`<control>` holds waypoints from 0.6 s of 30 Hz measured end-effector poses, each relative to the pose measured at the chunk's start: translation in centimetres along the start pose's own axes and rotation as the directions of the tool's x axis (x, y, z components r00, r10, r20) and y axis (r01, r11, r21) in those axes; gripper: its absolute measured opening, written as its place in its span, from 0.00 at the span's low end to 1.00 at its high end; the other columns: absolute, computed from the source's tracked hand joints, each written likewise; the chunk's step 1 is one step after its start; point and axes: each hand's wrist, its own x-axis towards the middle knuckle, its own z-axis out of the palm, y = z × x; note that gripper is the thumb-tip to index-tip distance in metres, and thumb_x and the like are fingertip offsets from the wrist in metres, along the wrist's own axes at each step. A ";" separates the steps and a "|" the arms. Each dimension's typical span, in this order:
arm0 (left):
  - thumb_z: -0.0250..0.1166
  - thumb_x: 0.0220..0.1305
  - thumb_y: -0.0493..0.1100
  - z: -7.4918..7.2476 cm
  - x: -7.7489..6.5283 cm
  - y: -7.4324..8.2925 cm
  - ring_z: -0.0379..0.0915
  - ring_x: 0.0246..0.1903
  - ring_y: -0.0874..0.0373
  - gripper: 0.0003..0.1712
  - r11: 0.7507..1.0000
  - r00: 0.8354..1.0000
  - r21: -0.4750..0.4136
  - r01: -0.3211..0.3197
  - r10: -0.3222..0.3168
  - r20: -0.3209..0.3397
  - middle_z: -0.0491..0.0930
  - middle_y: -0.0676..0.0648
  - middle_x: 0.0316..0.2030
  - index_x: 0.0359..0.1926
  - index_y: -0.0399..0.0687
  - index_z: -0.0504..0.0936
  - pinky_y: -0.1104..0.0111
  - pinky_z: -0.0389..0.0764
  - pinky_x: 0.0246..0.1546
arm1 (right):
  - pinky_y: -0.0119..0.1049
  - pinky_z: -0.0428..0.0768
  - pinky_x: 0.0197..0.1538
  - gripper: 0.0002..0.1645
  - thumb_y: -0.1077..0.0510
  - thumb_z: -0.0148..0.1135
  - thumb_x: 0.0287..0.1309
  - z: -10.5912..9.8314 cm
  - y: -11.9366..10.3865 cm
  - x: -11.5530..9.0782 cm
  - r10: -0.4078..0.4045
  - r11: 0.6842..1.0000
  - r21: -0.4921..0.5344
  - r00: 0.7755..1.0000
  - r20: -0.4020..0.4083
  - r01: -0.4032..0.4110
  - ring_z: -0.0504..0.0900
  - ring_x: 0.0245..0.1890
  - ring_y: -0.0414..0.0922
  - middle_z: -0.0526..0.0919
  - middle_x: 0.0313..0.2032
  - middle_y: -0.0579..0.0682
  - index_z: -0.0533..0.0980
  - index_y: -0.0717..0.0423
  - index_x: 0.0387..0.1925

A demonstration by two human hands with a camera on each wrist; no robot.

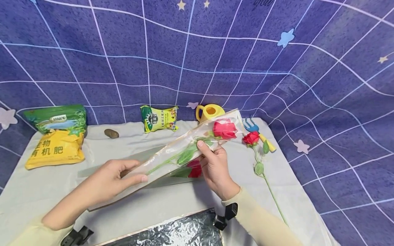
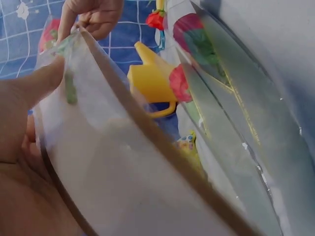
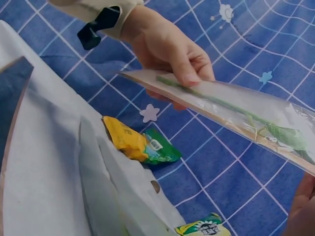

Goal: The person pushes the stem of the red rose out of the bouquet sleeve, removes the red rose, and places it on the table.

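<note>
Both hands hold up a red rose in a clear flat sleeve, tilted with the bloom to the upper right. My left hand pinches the sleeve's stem end, thumb on top and fingers underneath. Near the bloom, my right hand grips the lower edge, its thumb pressed over the leaves. Under the raised sleeve, more sleeved roses lie on the cloth; one dark red bloom and a lighter red one show in the left wrist view. A bare rose lies to the right.
A yellow watering can stands behind the sleeve, beside a blue fork with a yellow handle. Along the back are a green-yellow packet, a brown stone and a fertilizer bag. A shiny black sheet lies in front.
</note>
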 end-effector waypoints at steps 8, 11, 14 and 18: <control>0.64 0.59 0.54 0.8 0.0 -0.5 0.63 0.19 0.65 0.08 0.999 0.999 0.048 -0.025 0.026 -0.037 0.70 0.61 0.17 0.25 0.64 0.78 0.71 0.68 0.18 | 0.39 0.77 0.46 0.20 0.63 0.67 0.54 0.0 0.5 -0.6 -0.022 0.997 -0.075 1.000 -0.020 0.021 0.80 0.41 0.46 0.79 0.44 0.58 0.75 0.67 0.48; 0.64 0.59 0.54 1.2 0.1 -0.6 0.63 0.19 0.66 0.05 0.998 0.998 0.049 -0.029 0.031 -0.046 0.73 0.61 0.20 0.28 0.66 0.80 0.71 0.68 0.19 | 0.37 0.78 0.44 0.19 0.64 0.66 0.54 0.3 0.9 -1.0 -0.037 0.993 -0.108 0.999 -0.005 0.037 0.80 0.41 0.45 0.79 0.44 0.58 0.75 0.67 0.47; 0.64 0.60 0.55 1.4 0.3 -0.4 0.63 0.19 0.66 0.04 0.998 0.999 0.057 -0.025 0.027 -0.041 0.74 0.61 0.21 0.30 0.68 0.81 0.71 0.68 0.19 | 0.37 0.79 0.41 0.18 0.66 0.66 0.53 0.7 1.3 -1.4 -0.051 0.991 -0.119 0.998 0.022 0.053 0.80 0.40 0.46 0.79 0.44 0.59 0.75 0.66 0.47; 0.63 0.60 0.57 1.4 0.5 0.1 0.66 0.20 0.65 0.04 0.997 0.999 0.070 -0.013 0.016 -0.042 0.76 0.62 0.23 0.31 0.70 0.82 0.70 0.70 0.21 | 0.37 0.79 0.40 0.18 0.65 0.67 0.53 1.3 1.8 -1.9 -0.027 0.987 -0.156 0.998 0.064 0.036 0.80 0.39 0.46 0.80 0.43 0.58 0.76 0.66 0.46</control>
